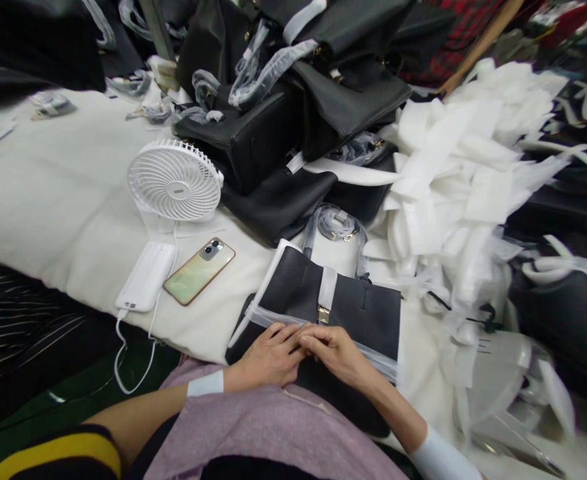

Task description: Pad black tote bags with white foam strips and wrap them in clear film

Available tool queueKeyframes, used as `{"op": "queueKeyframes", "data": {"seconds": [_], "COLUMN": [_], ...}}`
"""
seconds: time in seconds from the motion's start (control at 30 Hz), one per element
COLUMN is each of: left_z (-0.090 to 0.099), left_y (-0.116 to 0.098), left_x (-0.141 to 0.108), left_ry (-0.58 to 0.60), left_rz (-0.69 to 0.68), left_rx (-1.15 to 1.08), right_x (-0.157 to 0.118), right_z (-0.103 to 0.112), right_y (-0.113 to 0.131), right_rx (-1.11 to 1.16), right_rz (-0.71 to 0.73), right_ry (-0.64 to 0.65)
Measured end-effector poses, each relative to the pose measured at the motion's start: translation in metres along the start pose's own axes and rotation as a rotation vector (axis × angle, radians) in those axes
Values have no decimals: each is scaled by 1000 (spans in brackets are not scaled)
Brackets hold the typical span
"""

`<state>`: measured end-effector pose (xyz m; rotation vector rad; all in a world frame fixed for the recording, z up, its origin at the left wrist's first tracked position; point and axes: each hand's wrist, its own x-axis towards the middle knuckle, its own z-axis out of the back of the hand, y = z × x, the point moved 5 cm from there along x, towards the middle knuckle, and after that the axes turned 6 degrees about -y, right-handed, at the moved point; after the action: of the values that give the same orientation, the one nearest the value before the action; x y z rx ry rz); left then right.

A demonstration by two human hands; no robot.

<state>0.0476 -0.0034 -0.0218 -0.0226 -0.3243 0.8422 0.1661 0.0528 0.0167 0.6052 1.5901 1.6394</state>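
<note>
A black handbag (pixel 293 283) lies flat before me, with a wrapped strap and gold clasp at its middle and clear film across its front. My left hand (pixel 272 353) rests on the bag's lower part, fingers stretched out and lying flat. Over its fingertips lies my right hand (pixel 334 350), with its fingers bent and touching the left; whether anything is under them is hidden. Beyond the bag's top edge sits a coiled, film-wrapped strap (pixel 334 223).
A white fan (pixel 176 183), white power bank (pixel 146 277) and phone (pixel 199 270) are at left. Black bags (pixel 258 133) pile up behind. White foam strips (pixel 438 173) heap at right, above a tape dispenser (pixel 498 380). A person's arm (pixel 483 43) shows at upper right.
</note>
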Motion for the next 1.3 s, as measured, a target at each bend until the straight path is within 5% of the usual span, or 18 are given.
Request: {"op": "queueKeyframes", "data": {"seconds": [0.1, 0.27, 0.67, 0.8, 1.03, 1.3], "left_z": [1, 3, 2, 1, -1, -1], "left_y": [0, 0, 1, 0, 1, 1], "left_x": [2, 2, 1, 0, -1, -1], "left_ry": [13, -5, 44, 58, 67, 68], "left_rz": [-18, -18, 9, 4, 6, 35], "left_rx": [-7, 17, 18, 7, 21, 32], "right_x": [9, 6, -11, -7, 0, 11], "right_z": [3, 7, 27, 28, 30, 27], "right_y": [-22, -23, -44, -44, -31, -21], "right_rx": [-213, -303, -12, -101, -378, -433], "right_rz": [-60, -72, -217, -155, 183, 157], "right_ry": [-49, -45, -83, -1, 180, 302]}}
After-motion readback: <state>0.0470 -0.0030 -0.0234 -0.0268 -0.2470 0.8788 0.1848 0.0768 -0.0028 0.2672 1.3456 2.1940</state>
